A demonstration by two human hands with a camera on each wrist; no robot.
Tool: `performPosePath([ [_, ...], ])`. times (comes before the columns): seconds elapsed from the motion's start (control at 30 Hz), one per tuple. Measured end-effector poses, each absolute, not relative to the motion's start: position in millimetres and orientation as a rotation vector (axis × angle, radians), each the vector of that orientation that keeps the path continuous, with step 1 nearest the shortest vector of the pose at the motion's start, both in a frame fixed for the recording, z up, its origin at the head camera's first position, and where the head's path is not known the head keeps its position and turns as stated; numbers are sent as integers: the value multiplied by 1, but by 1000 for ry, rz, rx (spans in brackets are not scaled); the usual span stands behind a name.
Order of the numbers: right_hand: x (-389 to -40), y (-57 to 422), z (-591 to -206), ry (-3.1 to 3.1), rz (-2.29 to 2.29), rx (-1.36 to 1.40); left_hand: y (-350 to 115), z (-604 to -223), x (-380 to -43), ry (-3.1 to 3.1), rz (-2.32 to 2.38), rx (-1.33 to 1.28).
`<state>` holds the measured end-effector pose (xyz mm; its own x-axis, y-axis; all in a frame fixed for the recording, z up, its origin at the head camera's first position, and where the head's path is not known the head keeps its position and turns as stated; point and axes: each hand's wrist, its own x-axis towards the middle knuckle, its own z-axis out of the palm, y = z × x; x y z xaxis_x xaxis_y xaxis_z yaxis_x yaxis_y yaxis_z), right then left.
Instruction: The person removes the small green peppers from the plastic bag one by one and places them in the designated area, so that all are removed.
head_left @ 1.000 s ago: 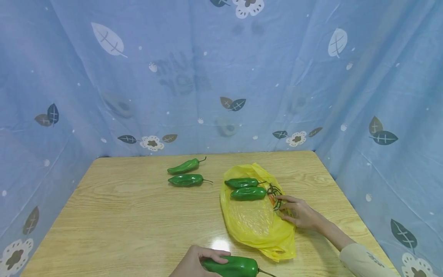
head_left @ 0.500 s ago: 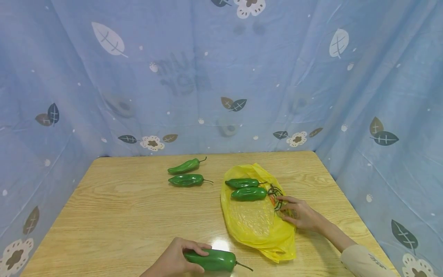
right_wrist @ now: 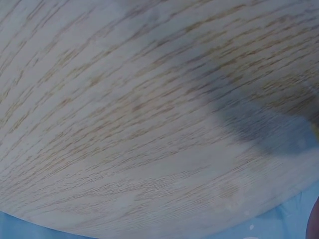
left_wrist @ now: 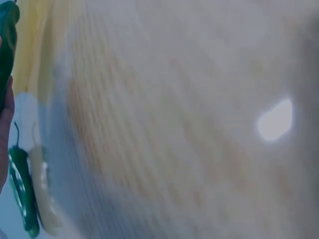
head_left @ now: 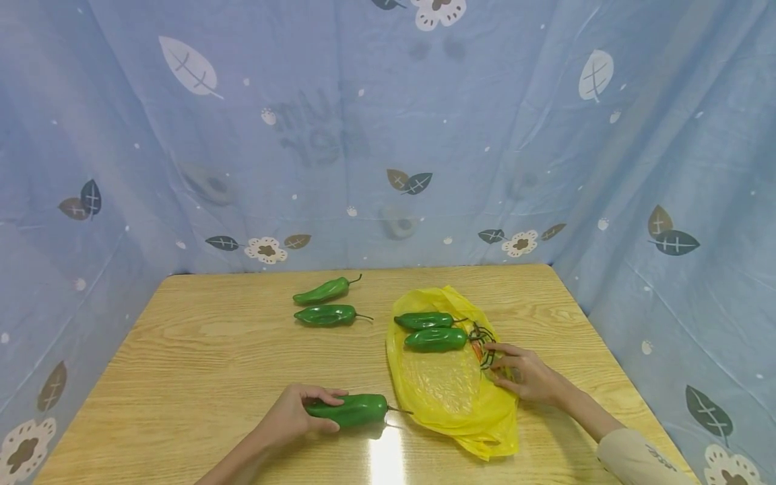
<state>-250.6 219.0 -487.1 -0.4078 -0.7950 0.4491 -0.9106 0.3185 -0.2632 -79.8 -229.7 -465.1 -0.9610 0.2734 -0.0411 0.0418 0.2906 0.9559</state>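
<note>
My left hand grips a big glossy green chili pepper round its pointed end, its thin stem pointing right toward the bag. In the left wrist view, part of this pepper shows at the upper left edge. On the right, a yellow plastic bag lies spread out, two green peppers side by side on its upper part. My right hand holds the bag's right side with curved thumb and fingers, close to dark curved lines and a red patch. The right wrist view shows mostly bare tabletop.
Two more green peppers lie at the back of the wooden table, left of the bag. A blue patterned curtain stands round the back and both sides. Light glares off the table near the front middle.
My left hand has moved the pepper left and then forward, away from the front edge. My right hand, the bag and the other peppers have stayed in place.
</note>
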Motion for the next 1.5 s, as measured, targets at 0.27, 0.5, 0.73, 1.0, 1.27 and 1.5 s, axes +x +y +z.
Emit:
performPosePath([
  [0.27,-250,220,-487,-2367,705,1542,-255,-465,-108,2522,1657,273],
  [0.5,-251,219,-488,-2369,692,1539,-274,-464,-138,2672,1538,274],
  [0.73,-251,219,-488,-2388,711,1537,-279,-470,-157,2757,1464,234],
  [1.0,-250,220,-486,-2414,702,1528,-282,-473,-171,2730,1467,258],
  [1.27,-250,219,-485,-2400,710,1534,-286,-471,-182,2742,1417,340],
  [1.5,-250,220,-485,-2404,708,1539,-293,-475,-182,2742,1423,327],
])
